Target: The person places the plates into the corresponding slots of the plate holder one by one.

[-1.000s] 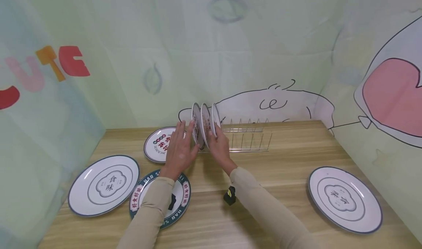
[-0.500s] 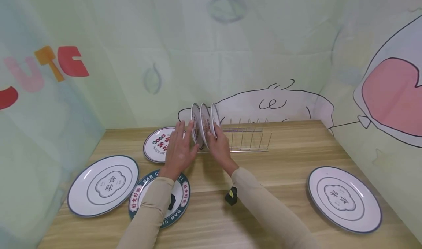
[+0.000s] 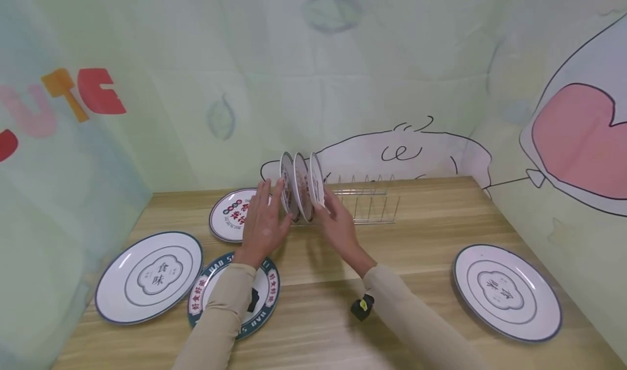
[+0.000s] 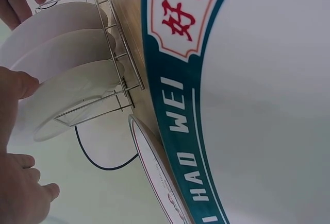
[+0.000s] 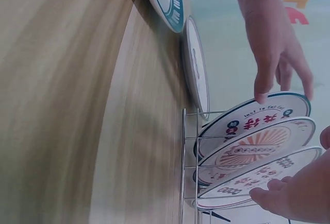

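Three white plates stand on edge in the left end of a wire dish rack (image 3: pixel 372 220). My left hand (image 3: pixel 262 223), fingers straight, rests against the leftmost plate (image 3: pixel 286 182); in the right wrist view its thumb is at that plate's upper rim. The middle plate (image 5: pixel 252 149) has an orange ray pattern. My right hand (image 3: pixel 340 228) is at the rightmost plate (image 3: pixel 317 179), its fingers loosely extended; in the right wrist view the fingertips (image 5: pixel 258 195) are right at the plate's printed face. All three plates lean left.
Left of the rack lies a small plate (image 3: pixel 230 217) with red characters. A teal-rimmed plate (image 3: pixel 266 294) lies under my left forearm, beside a large white plate (image 3: pixel 112 288). Another large plate (image 3: pixel 529 315) is at the table's right. A printed cloth wall (image 3: pixel 220 76) stands behind the rack.
My right hand has let go of the rightmost plate's rim and shifted right, its thumb out from between the plates. That plate's printed face now shows. My left hand stays at the leftmost plate.
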The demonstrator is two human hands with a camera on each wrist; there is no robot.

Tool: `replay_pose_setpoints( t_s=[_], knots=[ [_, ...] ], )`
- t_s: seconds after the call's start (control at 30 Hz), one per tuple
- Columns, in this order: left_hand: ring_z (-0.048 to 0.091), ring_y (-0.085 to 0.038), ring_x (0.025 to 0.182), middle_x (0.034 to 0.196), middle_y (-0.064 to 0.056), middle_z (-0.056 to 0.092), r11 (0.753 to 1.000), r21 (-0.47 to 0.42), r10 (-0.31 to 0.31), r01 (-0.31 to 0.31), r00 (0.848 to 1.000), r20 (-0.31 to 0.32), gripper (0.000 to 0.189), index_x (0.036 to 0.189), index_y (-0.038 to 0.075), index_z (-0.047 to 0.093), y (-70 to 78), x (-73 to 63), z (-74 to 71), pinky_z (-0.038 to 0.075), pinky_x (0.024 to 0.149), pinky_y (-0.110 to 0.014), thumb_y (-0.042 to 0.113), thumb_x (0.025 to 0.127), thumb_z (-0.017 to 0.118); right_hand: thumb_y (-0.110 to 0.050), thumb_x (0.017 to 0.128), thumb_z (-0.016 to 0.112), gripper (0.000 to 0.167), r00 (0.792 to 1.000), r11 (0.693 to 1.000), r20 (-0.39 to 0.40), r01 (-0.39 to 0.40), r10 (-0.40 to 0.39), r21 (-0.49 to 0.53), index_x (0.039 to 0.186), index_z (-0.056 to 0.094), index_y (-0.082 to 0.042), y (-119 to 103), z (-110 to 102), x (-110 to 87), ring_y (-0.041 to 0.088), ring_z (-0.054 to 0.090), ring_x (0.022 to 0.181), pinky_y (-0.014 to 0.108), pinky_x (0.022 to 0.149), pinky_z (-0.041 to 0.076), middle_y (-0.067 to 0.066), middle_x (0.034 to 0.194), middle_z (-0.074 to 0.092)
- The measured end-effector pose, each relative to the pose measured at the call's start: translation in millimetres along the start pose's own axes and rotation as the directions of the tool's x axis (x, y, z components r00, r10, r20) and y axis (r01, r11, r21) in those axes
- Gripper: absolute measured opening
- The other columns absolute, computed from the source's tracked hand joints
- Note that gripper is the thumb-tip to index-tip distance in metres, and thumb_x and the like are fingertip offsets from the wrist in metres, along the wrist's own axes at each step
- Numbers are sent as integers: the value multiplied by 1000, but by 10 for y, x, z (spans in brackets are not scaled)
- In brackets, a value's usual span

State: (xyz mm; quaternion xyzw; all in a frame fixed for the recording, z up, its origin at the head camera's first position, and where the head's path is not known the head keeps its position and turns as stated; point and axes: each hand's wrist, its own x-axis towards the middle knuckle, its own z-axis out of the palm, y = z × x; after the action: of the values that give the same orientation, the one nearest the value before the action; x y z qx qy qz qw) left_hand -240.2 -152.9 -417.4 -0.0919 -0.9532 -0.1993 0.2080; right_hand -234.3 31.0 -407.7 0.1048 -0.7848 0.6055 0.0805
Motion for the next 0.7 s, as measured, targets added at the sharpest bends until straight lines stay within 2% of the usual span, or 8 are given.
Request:
replay_pose_setpoints(
  t_s=[0.1,0.33,0.7],
  knots=[
    [18,-38,154,165,-20,23,1000,-3,9,-9,1000,-11,86,158,16,24,-10,5,13,18,126,-53,22,89,74,-14,103,52,50,1000,1000,5,-10,10,22,152,43,-17,-15,-80,-53,36,48,140,49,111,45,19,146,54],
    [20,-38,153,164,-21,25,1000,-1,15,-15,1000,-25,85,158,16,26,-16,11,29,20,126,-53,22,88,74,-18,104,51,53,998,996,-8,-63,63,-61,155,36,-14,54,-355,-143,36,45,142,49,117,39,21,152,46],
    [20,-39,153,163,-21,25,1000,0,15,-15,999,-29,85,158,16,25,-16,10,31,21,125,-53,23,88,74,-27,106,48,55,982,972,-23,-187,186,-145,157,31,-16,300,-991,-264,39,42,143,53,115,40,20,157,40]
  ],
)
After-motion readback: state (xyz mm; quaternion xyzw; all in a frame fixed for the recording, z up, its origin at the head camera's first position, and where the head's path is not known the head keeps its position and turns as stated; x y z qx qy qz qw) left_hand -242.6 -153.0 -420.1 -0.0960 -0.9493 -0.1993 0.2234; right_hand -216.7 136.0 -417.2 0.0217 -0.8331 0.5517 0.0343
